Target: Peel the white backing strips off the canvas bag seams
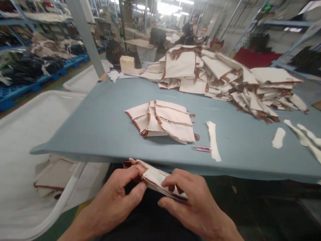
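Between my hands, just off the table's front edge, is a folded cream fabric piece (156, 175) with brown edging. My left hand (117, 192) pinches its left end, thumb below and fingers at the edge. At the other end my right hand (193, 192) has its fingers curled over the top, with the thumb low in front; part of the fabric is hidden under that hand. Beyond, a small overlapping stack of similar cream pieces (175, 117) lies on the table. To its right are pink-handled thread snips (202, 149) beside a white fabric strip (213, 140).
A large heap of cream pieces (180, 65) covers the back of the blue-grey table (100, 117). White scraps (279, 138) lie at the right. A white cart (45, 113) with fabric pieces inside stands at the left. People work in the background.
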`<state>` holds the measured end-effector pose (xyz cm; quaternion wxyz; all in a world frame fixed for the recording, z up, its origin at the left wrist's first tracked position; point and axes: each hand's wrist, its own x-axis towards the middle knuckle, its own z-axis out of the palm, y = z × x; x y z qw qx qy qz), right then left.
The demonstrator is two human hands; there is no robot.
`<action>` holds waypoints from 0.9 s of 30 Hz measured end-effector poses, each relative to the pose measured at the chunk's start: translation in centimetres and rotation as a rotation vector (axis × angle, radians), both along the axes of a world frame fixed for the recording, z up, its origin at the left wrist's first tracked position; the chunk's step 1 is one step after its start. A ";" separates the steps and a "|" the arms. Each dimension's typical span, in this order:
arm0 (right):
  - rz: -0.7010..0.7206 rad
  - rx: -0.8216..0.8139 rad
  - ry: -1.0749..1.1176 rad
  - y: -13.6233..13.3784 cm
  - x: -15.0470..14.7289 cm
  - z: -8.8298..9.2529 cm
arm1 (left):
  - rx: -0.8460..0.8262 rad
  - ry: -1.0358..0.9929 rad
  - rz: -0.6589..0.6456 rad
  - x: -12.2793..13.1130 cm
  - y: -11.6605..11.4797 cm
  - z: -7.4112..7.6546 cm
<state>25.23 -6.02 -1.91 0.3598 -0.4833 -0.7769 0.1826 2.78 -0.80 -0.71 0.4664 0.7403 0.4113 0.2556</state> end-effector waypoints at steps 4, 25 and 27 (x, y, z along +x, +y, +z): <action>-0.042 -0.515 0.369 -0.3 -1.6 -0.7 | -0.054 0.039 -0.037 -0.2 -0.7 -1.2; 0.150 -1.055 0.819 0.5 -2.8 -3.5 | -0.214 -0.006 -0.121 -0.5 -0.4 -1.9; 0.128 -1.023 0.796 0.4 -2.9 -3.4 | -0.203 -0.015 -0.123 -0.4 -0.4 -2.0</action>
